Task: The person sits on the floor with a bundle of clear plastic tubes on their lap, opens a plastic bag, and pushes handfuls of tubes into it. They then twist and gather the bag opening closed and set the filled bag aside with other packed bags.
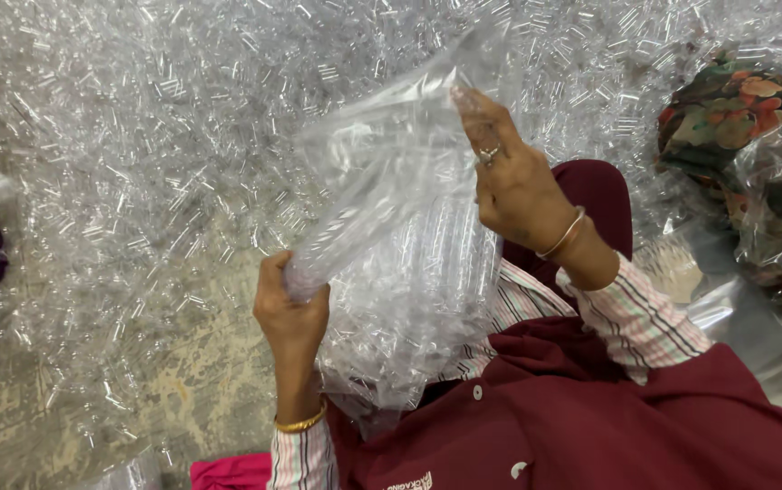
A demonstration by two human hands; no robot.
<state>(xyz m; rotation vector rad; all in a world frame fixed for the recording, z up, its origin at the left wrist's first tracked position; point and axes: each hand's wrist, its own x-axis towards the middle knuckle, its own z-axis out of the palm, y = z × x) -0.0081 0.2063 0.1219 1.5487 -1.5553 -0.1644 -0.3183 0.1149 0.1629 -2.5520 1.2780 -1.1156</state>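
While clear tubes lie heaped across the floor all around, the left hand is clenched tight on the lower end of a clear bag. Right hand pinches its top edge, fingers closed on the film. Bag runs long from lower left up to upper right, mouth uppermost, held above the maroon lap. A second bag over floral cloth sits off right; pink cloth below.
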